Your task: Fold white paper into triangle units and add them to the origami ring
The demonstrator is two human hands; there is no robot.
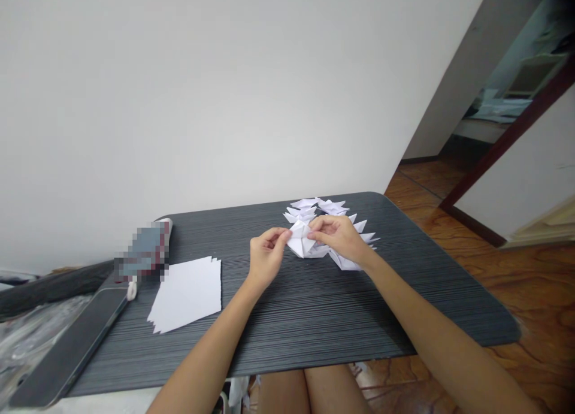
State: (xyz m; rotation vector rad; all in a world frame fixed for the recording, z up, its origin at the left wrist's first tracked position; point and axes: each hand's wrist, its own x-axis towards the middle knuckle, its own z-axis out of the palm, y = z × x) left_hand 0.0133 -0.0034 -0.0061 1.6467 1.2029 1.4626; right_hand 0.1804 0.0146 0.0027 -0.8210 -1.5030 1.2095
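A small folded white paper piece [300, 239] is held up above the dark table between both hands. My left hand [268, 252] pinches its left edge between thumb and fingers. On the opposite side, my right hand [338, 235] grips the right edge, its fingers closed. Behind and beneath the hands lie several folded paper boats [332, 207] with pointed ends, set in two rows. My right hand and forearm hide part of the nearest ones. A stack of loose white paper sheets [191, 294] lies flat on the table, left of my left hand.
The dark wood-grain table [278, 336] stands against a white wall [224, 102]. A blurred-out object [146, 249] sits at its back left, near a small white item [132, 290]. My legs are under the front edge. Wooden floor [534, 294] and a doorway are at right.
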